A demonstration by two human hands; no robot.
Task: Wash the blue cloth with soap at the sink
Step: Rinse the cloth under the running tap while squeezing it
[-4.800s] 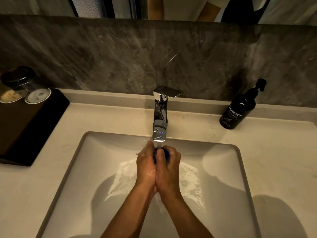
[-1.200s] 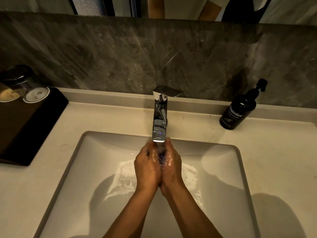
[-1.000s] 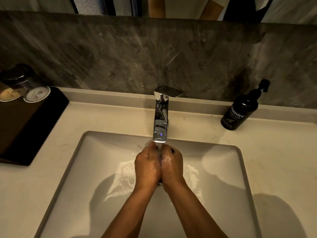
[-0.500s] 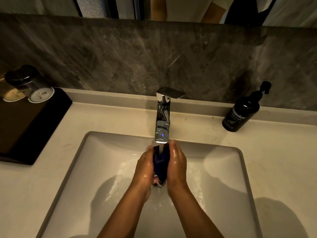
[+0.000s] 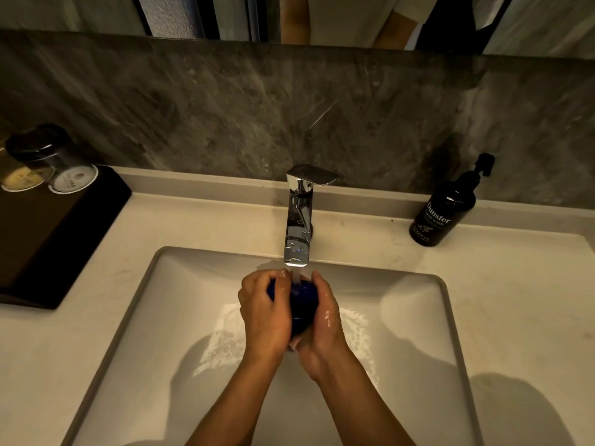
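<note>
The blue cloth (image 5: 302, 304) is bunched into a wad between my two wet hands, over the middle of the white sink (image 5: 154, 284). My left hand (image 5: 262, 312) curls around its left side and my right hand (image 5: 323, 320) presses on its right side. Water runs from the chrome tap (image 5: 297, 226) straight onto the cloth. Suds float on the basin floor under my hands. A black pump bottle of hand wash (image 5: 442, 210) stands on the counter at the back right.
A black tray (image 5: 54, 226) sits on the counter at the left, with two upturned glasses (image 5: 53, 156) on paper coasters. A grey stone backsplash (image 5: 225, 117) and a mirror rise behind the tap.
My hands have gone from pressed flat together to cupped apart, so more of the blue cloth shows. My left fingers now wrap over its top left. Water keeps running.
</note>
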